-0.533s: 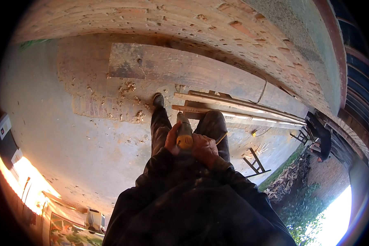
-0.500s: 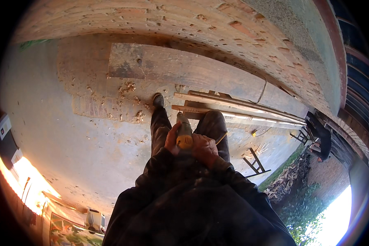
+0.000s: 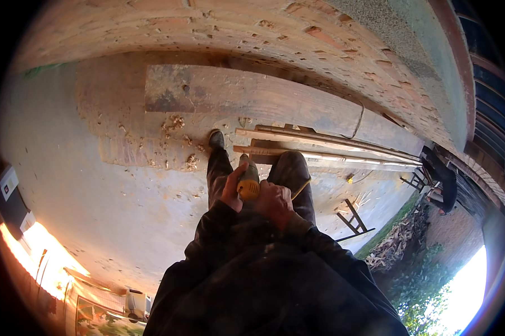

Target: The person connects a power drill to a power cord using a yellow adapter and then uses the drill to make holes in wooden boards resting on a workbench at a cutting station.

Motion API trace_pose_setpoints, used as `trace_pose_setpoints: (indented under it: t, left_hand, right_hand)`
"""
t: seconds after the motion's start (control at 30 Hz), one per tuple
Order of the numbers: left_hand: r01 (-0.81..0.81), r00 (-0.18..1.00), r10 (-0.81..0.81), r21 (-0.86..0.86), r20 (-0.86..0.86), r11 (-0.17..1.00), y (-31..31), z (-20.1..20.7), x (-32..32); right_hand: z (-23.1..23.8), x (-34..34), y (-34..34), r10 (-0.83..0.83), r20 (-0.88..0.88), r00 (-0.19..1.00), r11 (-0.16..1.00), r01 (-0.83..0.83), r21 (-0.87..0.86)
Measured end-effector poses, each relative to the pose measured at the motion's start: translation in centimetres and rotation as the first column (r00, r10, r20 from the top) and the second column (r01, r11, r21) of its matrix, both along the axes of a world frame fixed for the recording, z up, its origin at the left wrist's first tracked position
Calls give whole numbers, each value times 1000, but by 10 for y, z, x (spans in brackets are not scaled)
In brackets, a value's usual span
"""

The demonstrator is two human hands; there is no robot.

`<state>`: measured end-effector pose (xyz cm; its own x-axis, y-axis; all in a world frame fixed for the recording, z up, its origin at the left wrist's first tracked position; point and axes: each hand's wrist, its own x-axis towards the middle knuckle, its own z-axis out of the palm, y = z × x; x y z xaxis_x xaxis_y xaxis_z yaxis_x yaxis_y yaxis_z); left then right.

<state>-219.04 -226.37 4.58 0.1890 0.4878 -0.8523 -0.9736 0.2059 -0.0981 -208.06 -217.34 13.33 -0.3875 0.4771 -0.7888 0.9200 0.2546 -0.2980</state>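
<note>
A power drill (image 3: 249, 186) with a yellow rear and a greyish front points away from me, in front of my legs. My left hand (image 3: 230, 189) is closed around its left side. My right hand (image 3: 276, 203) is curled against its rear right, fingers closed; the handle is hidden there. The drill's front end meets the near end of a narrow wooden strip (image 3: 275, 151); whether the tip is in the wood I cannot tell. My bent right knee (image 3: 290, 167) presses over that strip. Beside my right hand a thin yellowish line (image 3: 302, 188) shows.
A wide plank (image 3: 224, 87) lies along the brick wall (image 3: 219, 28). Longer wooden pieces (image 3: 342, 143) run off to the right. Wood shavings (image 3: 177, 122) litter the floor near my left foot (image 3: 216, 139). A dark metal frame (image 3: 354, 221) and another person (image 3: 440, 179) are at the right.
My hands and the drill have shifted slightly left in the picture, and the drill's rear is tilted a little. Both hands stay on it. The whole view has moved slightly.
</note>
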Motion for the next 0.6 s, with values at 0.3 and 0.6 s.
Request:
trace_pose_setpoints:
  t: [0.3,0.6]
  left_hand:
    - [-22,993,26,-43,113,999,11,-4,1]
    - [-16,982,31,-85,184,996,10,-13,5]
  right_hand:
    - [-4,2,2,-22,45,999,999,24,-45]
    - [-3,4,6,-9,15,1000,999,9,-33]
